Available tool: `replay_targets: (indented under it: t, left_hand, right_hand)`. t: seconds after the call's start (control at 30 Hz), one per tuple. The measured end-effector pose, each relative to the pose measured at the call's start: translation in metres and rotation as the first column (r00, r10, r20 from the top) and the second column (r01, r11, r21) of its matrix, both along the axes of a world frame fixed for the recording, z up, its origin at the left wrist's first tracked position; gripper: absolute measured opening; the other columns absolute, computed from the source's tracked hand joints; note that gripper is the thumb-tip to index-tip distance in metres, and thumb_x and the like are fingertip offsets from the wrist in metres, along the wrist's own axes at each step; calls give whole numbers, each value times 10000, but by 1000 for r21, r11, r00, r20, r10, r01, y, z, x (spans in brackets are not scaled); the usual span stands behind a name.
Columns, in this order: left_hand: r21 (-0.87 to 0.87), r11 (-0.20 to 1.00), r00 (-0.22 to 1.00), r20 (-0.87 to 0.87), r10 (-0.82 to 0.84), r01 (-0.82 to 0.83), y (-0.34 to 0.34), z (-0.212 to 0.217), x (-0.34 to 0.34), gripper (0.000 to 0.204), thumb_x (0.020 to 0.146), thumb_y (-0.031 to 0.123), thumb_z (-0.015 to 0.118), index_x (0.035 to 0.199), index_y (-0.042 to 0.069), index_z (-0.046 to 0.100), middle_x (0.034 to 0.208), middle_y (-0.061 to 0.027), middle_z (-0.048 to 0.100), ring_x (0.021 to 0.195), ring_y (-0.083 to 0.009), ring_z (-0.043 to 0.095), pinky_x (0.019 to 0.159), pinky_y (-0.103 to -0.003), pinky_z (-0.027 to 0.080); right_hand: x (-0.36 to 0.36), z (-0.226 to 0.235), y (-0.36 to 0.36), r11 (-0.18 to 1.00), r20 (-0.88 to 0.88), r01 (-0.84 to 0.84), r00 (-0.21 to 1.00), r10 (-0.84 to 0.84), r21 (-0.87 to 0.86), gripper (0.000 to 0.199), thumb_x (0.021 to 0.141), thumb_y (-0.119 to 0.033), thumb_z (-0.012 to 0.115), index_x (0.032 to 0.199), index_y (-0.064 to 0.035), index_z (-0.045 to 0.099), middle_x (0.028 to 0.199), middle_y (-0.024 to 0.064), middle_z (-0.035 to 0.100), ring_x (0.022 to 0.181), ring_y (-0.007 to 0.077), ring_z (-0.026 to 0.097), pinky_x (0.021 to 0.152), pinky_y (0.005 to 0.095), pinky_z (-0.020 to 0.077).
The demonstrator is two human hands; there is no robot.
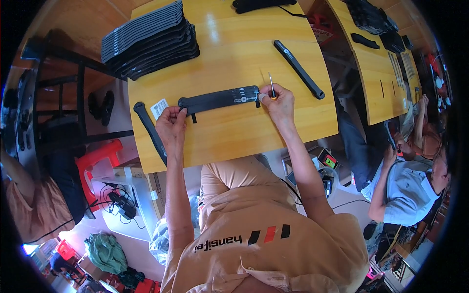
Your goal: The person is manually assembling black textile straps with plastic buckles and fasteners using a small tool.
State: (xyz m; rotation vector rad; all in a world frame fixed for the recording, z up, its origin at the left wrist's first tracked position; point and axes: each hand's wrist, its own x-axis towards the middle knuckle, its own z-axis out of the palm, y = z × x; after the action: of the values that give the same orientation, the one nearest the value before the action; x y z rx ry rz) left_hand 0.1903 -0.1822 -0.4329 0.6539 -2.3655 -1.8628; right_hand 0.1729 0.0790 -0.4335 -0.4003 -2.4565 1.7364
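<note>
A wide black strap (215, 100) with white print lies across the wooden table in front of me. My left hand (172, 128) pinches its left end between thumb and fingers. At the strap's right end my right hand (279, 106) grips the edge, fingers closed. That same hand also holds a small screwdriver (271, 87), its thin metal shaft pointing away from me; whether the tip is a blade or a spike is too small to tell. Two short black tabs stick out below the strap's near edge.
A tall stack of black straps (146, 41) stands at the table's far left. Single black straps lie at the left (149, 132) and right (299, 69). A white label card (159, 108) is by my left hand. Co-workers sit on both sides; another table (371, 88) stands right.
</note>
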Motion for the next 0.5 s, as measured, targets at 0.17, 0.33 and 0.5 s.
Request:
replay_targets:
  t: [0.17, 0.33, 0.5]
  left_hand:
    - [-6, 1000, 1000, -2, 0, 0, 1, 1, 1, 119, 766, 82, 651, 812, -14, 597, 639, -9, 556, 499, -50, 465, 448, -181, 392]
    - [-32, 999, 1000, -15, 8, -9, 2, -1, 1, 120, 766, 81, 648, 810, -18, 596, 633, -10, 553, 497, -51, 462, 446, -183, 380]
    - [-91, 996, 1000, -21, 3, -4, 6, 6, 1, 120, 767, 80, 645, 807, -21, 595, 627, -10, 551, 494, -51, 457, 445, -182, 369]
  right_hand:
    - [1, 1, -2, 1000, 1, -9, 1000, 9, -24, 50, 693, 28, 631, 711, -10, 603, 603, -45, 495, 557, 35, 419, 505, 181, 337]
    - [1, 0, -2, 1000, -11, -13, 1000, 13, -27, 54, 692, 32, 630, 711, -11, 604, 602, -45, 494, 557, 33, 417, 502, 180, 333]
    - [1, 1, -3, 1000, 5, -6, 1000, 7, -17, 54, 694, 36, 624, 705, -12, 602, 593, -44, 491, 552, 32, 415, 497, 181, 332]
